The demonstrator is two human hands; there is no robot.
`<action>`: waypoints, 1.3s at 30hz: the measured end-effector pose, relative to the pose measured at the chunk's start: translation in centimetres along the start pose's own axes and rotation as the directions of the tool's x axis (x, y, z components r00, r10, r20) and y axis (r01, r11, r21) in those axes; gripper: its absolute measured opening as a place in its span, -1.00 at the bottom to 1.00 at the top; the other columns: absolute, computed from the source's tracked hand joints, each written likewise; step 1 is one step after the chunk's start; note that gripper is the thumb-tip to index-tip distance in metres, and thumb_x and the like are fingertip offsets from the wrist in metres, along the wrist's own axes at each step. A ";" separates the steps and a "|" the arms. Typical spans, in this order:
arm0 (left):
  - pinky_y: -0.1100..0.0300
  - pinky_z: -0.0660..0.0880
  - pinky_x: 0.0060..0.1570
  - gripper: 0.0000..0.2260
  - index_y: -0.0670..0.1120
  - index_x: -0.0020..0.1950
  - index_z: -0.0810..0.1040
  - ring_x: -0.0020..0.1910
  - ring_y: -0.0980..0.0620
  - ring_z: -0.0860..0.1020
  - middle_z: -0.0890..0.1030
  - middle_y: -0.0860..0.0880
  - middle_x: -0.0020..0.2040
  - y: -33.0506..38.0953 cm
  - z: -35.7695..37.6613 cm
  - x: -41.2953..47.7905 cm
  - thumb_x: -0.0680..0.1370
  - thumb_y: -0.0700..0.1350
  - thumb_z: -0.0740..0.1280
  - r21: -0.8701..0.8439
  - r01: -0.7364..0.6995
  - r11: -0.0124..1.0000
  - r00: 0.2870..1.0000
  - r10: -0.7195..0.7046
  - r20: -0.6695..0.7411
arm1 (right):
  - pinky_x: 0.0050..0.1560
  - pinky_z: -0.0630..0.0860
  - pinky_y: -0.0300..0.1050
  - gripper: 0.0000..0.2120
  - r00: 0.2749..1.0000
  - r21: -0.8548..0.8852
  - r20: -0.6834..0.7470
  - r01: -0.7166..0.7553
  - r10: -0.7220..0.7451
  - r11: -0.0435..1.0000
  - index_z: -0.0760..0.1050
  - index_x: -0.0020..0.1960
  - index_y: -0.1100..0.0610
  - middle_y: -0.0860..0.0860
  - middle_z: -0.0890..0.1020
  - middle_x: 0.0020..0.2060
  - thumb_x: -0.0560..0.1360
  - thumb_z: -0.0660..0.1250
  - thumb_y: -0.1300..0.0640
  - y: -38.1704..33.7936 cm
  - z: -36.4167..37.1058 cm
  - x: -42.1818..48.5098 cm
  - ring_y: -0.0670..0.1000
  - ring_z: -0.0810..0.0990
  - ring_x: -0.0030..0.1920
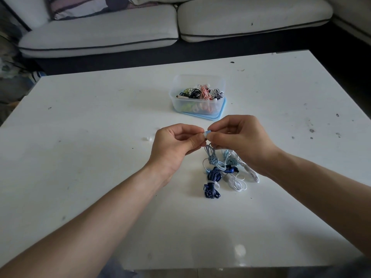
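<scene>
Lying nearest on the white surface [100, 187] are a tied dark blue striped cable bundle [211, 185] and, just beside it, a loose white cable bundle [237, 182]. Just beyond them a knotted pale blue earphone cable [213, 160] rises from the heap towards the hands. The left grip [174, 145] and the right grip [241, 137] meet above it. Each pinches one side of a small light blue earbud piece [207, 134] between thumb and fingertip, held clear of the surface. The step looks like working that piece and its cable free. It would go best with the left grip steady while the right one teases, pulling gently so the knot below loosens rather than tightens, and with the hanging cable kept off the neighbouring bundles. Farther off stands a clear plastic box [180, 105] of mixed coiled cables on a light blue lid [221, 114], and behind the surface a grey sofa [100, 35].
</scene>
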State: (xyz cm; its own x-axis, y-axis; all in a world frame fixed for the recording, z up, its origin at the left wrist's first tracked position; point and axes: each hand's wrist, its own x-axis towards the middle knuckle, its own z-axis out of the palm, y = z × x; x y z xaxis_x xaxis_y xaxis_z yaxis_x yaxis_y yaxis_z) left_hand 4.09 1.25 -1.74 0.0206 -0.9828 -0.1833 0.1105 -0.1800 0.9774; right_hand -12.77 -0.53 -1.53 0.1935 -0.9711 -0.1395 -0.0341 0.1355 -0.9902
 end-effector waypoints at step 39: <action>0.32 0.53 -0.23 -0.96 -0.12 -0.12 0.70 -0.26 0.08 0.68 0.71 0.03 -0.27 0.2 -0.6 0.1 0.46 -0.23 0.50 0.419 -0.334 0.844 0.938 0.339 0.066 | -0.16 0.60 -0.14 -0.71 0.957 0.213 0.234 -0.221 0.170 0.952 0.58 -0.03 0.29 0.17 0.63 -0.26 0.30 0.50 0.20 -0.1 -1.0 0.8 0.03 0.59 -0.29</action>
State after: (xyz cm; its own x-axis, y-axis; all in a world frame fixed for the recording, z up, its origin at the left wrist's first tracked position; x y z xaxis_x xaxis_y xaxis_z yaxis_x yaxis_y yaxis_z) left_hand 4.74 1.17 -1.66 -0.0089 -0.9860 0.1663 -0.3298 0.1599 0.9304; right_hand -13.62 -1.56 -1.50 0.4087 -0.8606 -0.3039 0.1331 0.3856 -0.9130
